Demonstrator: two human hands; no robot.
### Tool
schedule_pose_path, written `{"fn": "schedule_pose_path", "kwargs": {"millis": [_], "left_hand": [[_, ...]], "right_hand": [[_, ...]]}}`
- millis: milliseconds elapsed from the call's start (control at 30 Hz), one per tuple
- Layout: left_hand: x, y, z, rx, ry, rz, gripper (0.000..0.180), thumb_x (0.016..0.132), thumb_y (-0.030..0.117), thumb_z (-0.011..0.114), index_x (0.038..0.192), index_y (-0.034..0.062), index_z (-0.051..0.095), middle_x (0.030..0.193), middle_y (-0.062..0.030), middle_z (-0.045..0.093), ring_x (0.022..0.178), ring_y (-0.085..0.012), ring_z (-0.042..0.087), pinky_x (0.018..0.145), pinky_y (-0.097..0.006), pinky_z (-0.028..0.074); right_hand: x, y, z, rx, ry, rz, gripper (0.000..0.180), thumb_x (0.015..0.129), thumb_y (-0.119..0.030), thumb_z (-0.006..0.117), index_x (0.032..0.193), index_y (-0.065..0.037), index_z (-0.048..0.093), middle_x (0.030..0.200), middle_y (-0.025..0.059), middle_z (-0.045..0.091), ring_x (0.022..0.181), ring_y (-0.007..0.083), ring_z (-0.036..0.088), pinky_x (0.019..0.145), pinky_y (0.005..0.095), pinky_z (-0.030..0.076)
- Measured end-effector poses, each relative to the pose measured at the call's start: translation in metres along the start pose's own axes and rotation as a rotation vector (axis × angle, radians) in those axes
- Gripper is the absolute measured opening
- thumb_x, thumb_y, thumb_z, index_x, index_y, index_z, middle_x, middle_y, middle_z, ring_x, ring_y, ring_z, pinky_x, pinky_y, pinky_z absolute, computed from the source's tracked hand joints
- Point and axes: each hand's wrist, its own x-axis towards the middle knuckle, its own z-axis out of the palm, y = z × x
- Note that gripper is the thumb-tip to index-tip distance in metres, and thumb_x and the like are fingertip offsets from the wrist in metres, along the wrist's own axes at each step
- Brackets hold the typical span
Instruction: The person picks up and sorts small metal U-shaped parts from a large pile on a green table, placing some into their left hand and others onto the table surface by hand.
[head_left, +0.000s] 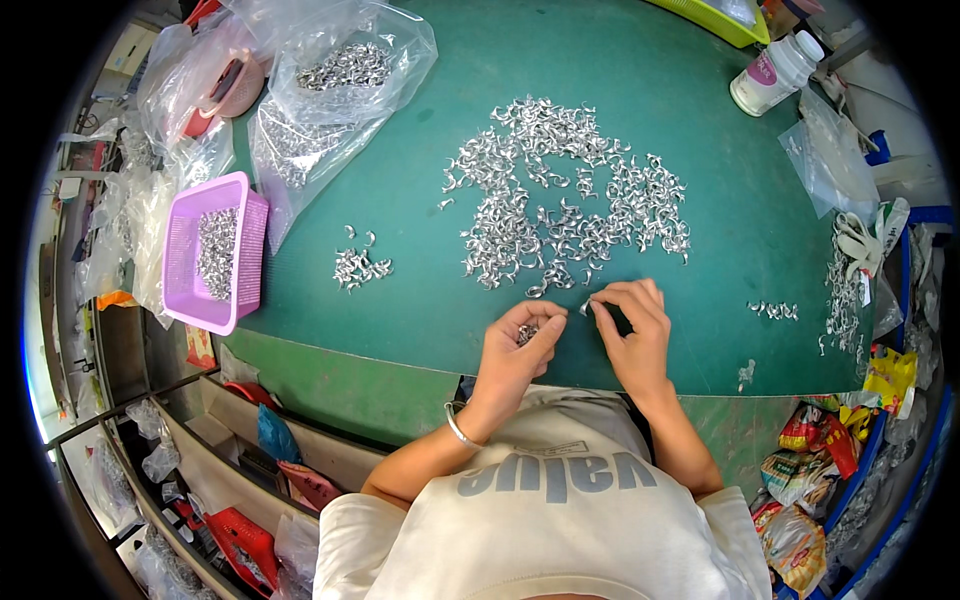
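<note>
Small curved silver metal pieces [505, 235] lie in a loose, broad pile on the green tabletop [410, 240], just beyond my hands. My left hand [518, 350] is curled closed around several of these pieces [526, 334], which show between the fingers and palm. The fingers of my right hand [638, 335] pinch one small silver piece [585, 308] between thumb and forefinger, close to the left fingertips. To the left of the pile lies a smaller group of pieces [360, 268], and a short row of them [774, 310] sits at the right.
A purple basket [250, 265] holding metal pieces stands at the table's left edge. Behind it, clear plastic bags [405, 50] contain more pieces. A white bottle [775, 75] stands at the far right, above a white glove [858, 243] and a heap of metal parts [843, 300].
</note>
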Motion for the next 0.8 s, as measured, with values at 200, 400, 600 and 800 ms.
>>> {"fn": "schedule_pose_path", "kwargs": {"millis": [200,400,600,800], "left_hand": [[0.003,-0.008,0.002,0.506,-0.052,0.435,0.023,0.073,-0.001,0.066,0.094,0.0024,0.06,0.061,0.0065,0.043,0.053,-0.0014,0.035,0.046,-0.017,0.028],[-0.003,0.002,0.005,0.527,-0.047,0.485,0.012,0.074,0.0,0.064,0.086,0.0008,0.064,0.06,0.0046,0.042,0.058,-0.0032,0.037,0.051,-0.019,0.031],[-0.009,0.011,0.006,0.243,-0.121,0.144,0.011,0.081,0.004,0.059,0.09,-0.0003,0.063,0.058,0.0051,0.041,0.052,-0.0032,0.035,0.046,-0.019,0.028],[0.001,0.008,-0.009,-0.161,-0.003,0.078,0.014,0.087,0.009,0.052,0.094,-0.0009,0.058,0.057,0.006,0.037,0.046,-0.0022,0.028,0.039,-0.018,0.019]], "right_hand": [[-0.006,-0.016,-0.01,0.38,-0.06,0.253,0.008,0.071,0.002,0.062,0.078,-0.002,0.06,0.075,0.0061,0.061,0.068,0.0158,0.052,0.059,0.026,0.037],[-0.008,-0.028,-0.018,0.616,-0.085,0.394,0.011,0.072,0.003,0.063,0.082,-0.001,0.061,0.076,0.0035,0.06,0.069,0.0108,0.05,0.061,0.0232,0.037],[-0.006,-0.033,-0.024,0.668,-0.102,0.323,0.013,0.071,0.001,0.066,0.082,-0.001,0.063,0.077,0.0035,0.061,0.07,0.0108,0.051,0.06,0.0232,0.036],[0.0,-0.013,-0.015,0.37,-0.056,0.271,0.013,0.07,0.0,0.066,0.082,-0.003,0.063,0.081,0.005,0.06,0.072,0.0149,0.051,0.061,0.0255,0.037]]}}
